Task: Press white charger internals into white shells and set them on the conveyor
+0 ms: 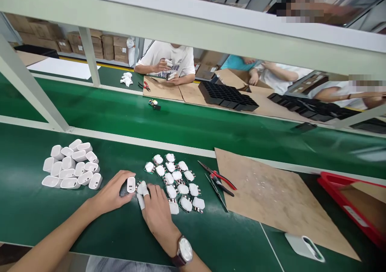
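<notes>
My left hand [113, 193] is closed on a small white charger shell [131, 184], held upright on the green mat. My right hand [157, 213], with white finger cots and a wristwatch, rests beside it, its fingertips pinching a white plug insert [141, 187] against the shell. Right of the hands lies a cluster of white plug inserts with metal contacts [177, 181]. A pile of empty white charger shells [72, 165] sits to the left.
Red-handled cutters [220, 180] and tweezers lie beside a brown board [271, 199]. A red bin [350, 201] is at the right, a white shell [304, 246] near the front. Beyond the green conveyor [193, 123], other people work by black trays [227, 95].
</notes>
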A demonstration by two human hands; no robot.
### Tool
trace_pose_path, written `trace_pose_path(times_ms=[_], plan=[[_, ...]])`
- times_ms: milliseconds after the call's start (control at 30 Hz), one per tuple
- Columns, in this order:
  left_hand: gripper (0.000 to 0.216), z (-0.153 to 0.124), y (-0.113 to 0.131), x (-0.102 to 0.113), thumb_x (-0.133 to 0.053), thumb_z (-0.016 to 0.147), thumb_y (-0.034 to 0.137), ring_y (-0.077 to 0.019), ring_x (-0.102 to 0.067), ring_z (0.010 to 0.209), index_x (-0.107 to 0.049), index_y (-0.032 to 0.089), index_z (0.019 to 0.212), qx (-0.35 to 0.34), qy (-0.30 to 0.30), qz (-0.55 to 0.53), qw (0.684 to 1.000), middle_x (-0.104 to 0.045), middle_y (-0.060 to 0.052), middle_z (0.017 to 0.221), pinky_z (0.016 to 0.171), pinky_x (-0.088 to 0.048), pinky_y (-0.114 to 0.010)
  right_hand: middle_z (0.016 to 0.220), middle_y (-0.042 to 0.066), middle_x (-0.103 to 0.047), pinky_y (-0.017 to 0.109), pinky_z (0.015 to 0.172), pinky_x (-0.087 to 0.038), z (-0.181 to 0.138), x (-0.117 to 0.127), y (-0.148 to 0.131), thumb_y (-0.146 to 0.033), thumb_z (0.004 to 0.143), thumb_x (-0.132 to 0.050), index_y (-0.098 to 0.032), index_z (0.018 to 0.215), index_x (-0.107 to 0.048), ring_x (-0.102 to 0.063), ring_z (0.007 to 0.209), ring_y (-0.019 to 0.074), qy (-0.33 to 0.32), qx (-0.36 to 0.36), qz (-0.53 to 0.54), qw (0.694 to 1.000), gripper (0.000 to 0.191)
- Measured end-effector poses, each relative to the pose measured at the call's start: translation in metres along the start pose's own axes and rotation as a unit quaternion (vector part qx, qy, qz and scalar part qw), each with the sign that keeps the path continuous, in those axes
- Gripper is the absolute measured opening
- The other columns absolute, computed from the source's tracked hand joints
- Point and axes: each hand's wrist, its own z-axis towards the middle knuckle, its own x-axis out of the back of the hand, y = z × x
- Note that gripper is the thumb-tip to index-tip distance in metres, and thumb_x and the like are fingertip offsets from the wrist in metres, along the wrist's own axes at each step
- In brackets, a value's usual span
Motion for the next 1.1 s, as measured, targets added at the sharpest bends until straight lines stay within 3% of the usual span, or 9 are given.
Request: trace_pose_path(times_ms=[200,433,567,633,767,933,1033,1100], plan=[[0.055,-0.002,0.002,0.0,-0.064,0.099,0.027,-0.0269,-0.063,0.125,-0.043,0.029,0.149,0.018,-0.024,-0.007,1.0,-0.06,-0.01,0.135,0.106,-0.056,-0.045,0.139,0.02,-0.058,0.054,0.089,-0.056,-0.006,-0.007,0.001,-0.001,0.089,-0.056,-0.02,0.104,-0.071,-0.054,0.117,0.0365,0.003,0.008,0.0,1.0,0.029],[0.059,-0.004,-0.002,-0.001,-0.065,0.099,0.03,-0.0271,-0.062,0.128,-0.04,0.03,0.152,0.031,-0.03,-0.006,0.999,-0.06,-0.01,0.138,0.108,-0.055,-0.044,0.133,0.02,-0.062,0.053,0.089,-0.058,-0.003,-0.004,0.011,-0.001,0.092,-0.049,-0.015,0.108,-0.069,-0.057,0.107,0.0339,0.017,0.011,0.047,0.999,0.029],[0.069,-0.007,-0.006,-0.003,-0.069,0.097,0.033,-0.0286,-0.059,0.135,-0.034,0.032,0.157,0.05,-0.044,-0.011,0.998,-0.057,-0.009,0.146,0.112,-0.052,-0.046,0.116,0.017,-0.067,0.049,0.084,-0.061,0.005,0.003,0.016,-0.014,0.1,-0.053,-0.012,0.14,-0.053,-0.062,0.1,0.0311,0.085,-0.009,0.117,0.99,0.04],[0.069,-0.008,-0.008,-0.004,-0.067,0.099,0.033,-0.0281,-0.059,0.135,-0.031,0.033,0.158,0.052,-0.044,-0.022,0.997,-0.057,-0.009,0.147,0.112,-0.052,-0.046,0.118,0.015,-0.067,0.048,0.085,-0.062,0.009,0.012,0.017,-0.018,0.102,-0.057,-0.015,0.149,-0.043,-0.064,0.103,0.0297,0.111,-0.005,0.153,0.982,0.05],[0.068,-0.007,-0.011,-0.009,-0.064,0.101,0.031,-0.0275,-0.06,0.133,-0.029,0.033,0.159,0.034,-0.024,-0.028,0.999,-0.061,-0.009,0.143,0.11,-0.053,-0.046,0.128,0.016,-0.065,0.047,0.093,-0.061,0.017,0.035,0.017,-0.012,0.1,-0.06,-0.018,0.148,-0.045,-0.064,0.113,0.029,0.128,0.062,0.163,0.976,0.05],[0.085,-0.003,-0.007,-0.004,-0.087,0.082,0.041,-0.0348,-0.061,0.124,-0.041,0.027,0.153,0.043,0.017,0.034,0.998,-0.064,-0.012,0.133,0.106,-0.053,-0.056,0.128,0.016,-0.066,0.049,0.095,-0.061,0.023,0.051,0.02,-0.012,0.1,-0.063,-0.019,0.149,-0.044,-0.066,0.113,0.0289,0.137,0.084,0.155,0.975,0.053],[0.091,-0.003,-0.001,0.006,-0.089,0.079,0.034,-0.0346,-0.054,0.136,-0.04,0.028,0.155,0.037,-0.012,0.01,0.999,-0.053,-0.013,0.149,0.111,-0.051,-0.052,0.126,0.015,-0.067,0.048,0.092,-0.062,0.022,0.053,0.022,-0.012,0.1,-0.062,-0.02,0.148,-0.045,-0.066,0.113,0.0283,0.137,0.077,0.17,0.973,0.051],[0.078,-0.002,0.003,0.009,-0.082,0.084,0.024,-0.0297,-0.056,0.135,-0.044,0.029,0.153,0.016,-0.048,-0.024,0.998,-0.052,-0.011,0.15,0.111,-0.052,-0.045,0.124,0.014,-0.068,0.049,0.094,-0.062,0.02,0.054,0.023,-0.012,0.1,-0.061,-0.02,0.146,-0.047,-0.067,0.113,0.0275,0.137,0.07,0.181,0.972,0.049]])
